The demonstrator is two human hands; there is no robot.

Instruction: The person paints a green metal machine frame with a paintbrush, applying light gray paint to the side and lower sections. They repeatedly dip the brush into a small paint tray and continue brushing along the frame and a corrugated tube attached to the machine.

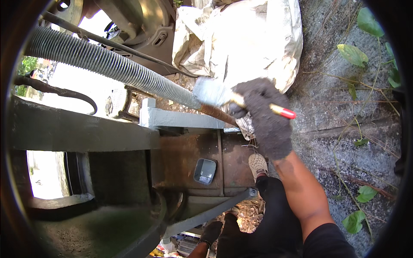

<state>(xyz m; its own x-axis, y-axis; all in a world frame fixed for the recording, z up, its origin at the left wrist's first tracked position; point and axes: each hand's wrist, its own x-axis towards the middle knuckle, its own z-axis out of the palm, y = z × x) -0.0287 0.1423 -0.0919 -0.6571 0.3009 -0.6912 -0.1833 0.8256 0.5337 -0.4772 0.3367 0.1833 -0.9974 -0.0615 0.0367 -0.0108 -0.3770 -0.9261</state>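
Note:
My right hand (264,116), in a dark, dirty work glove, is closed round a paintbrush with a red-tipped handle (282,112). Its pale grey bristles (211,92) are smeared by motion and appear in front of the lower end of a long threaded rod (124,71); I cannot tell whether they touch it. Low in the picture, my left hand (211,232) wears a dark glove, below a grey-painted curved bar (211,213); its fingers cannot be made out. A small square tub with grey paint (205,171) stands on a rusty brown metal plate (176,167).
Thick grey and dark metal beams (81,133) fill the left side. A large white sack (245,43) lies at the far side. On the right rises a rough, stained concrete surface (327,146) with green vines (355,221). My shoe (258,165) stands beside the plate.

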